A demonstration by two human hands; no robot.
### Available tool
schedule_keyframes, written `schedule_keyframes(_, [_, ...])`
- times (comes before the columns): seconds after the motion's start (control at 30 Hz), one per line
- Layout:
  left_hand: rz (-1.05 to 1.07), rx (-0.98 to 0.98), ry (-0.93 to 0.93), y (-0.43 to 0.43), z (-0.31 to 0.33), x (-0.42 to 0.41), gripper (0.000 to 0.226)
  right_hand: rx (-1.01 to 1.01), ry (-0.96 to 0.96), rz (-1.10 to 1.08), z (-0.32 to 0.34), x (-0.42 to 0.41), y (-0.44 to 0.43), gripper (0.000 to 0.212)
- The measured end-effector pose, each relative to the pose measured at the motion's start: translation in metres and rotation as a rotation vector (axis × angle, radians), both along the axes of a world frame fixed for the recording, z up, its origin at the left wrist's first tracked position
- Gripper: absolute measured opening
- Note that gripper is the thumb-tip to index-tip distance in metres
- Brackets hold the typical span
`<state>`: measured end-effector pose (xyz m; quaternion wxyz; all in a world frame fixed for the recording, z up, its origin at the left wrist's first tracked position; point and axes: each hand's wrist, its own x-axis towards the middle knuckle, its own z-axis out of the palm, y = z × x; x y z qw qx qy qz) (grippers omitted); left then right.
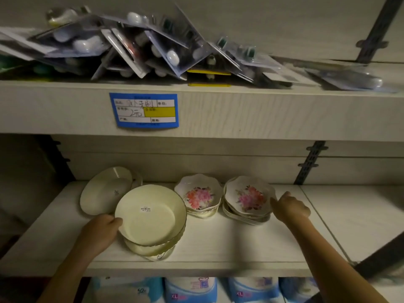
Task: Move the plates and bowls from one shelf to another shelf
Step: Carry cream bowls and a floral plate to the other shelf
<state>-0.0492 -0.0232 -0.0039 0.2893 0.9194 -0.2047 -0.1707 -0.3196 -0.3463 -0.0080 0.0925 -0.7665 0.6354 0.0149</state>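
Nearest, below the shelf edge, soft packs marked XL on the level beneath. On the white shelf above them, the left hand grips the near-left rim of the top cream bowl, thumb over the lip and fingers hidden beneath. That bowl sits askew on its cream stack, mouth up and tipped slightly; being round it has no long axis, and a barcode sticker lies on its inside. Further right, the right hand reaches the right rim of the right flowered stack. Fingers meet the edge, but whether they have closed on it cannot be told. Just left of that, near but not clearly touching, the middle flowered stack, also mouth up, scalloped rims. Left rear, pale plates lean tilted, faces up and toward the front. Above, a blue price label on the upper shelf's front, with a heap of blister packs on top. Judgement: pick-up stage, all the dishes apparently still on the one shelf. Next move calls for a level lift clear of the stack beneath, with a firm hold if several go together, as stacked bowls may slide.
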Motion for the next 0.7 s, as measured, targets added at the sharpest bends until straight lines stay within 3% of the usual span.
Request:
schedule_keyframes(0.2, [0.013,-0.041,-0.036,0.002,0.001,-0.028,0.033,0.128,0.099,0.05,-0.006,0.007,-0.014,0.035])
schedule_keyframes(0.47, [0.031,-0.152,0.025,-0.008,0.007,-0.036,0.037,0.102,-0.101,0.057,0.008,-0.015,-0.009,0.038])
schedule_keyframes(0.7, [-0.12,-0.231,0.084,-0.043,0.023,-0.047,0.036,0.041,-0.369,0.073,0.029,-0.083,0.047,0.035])
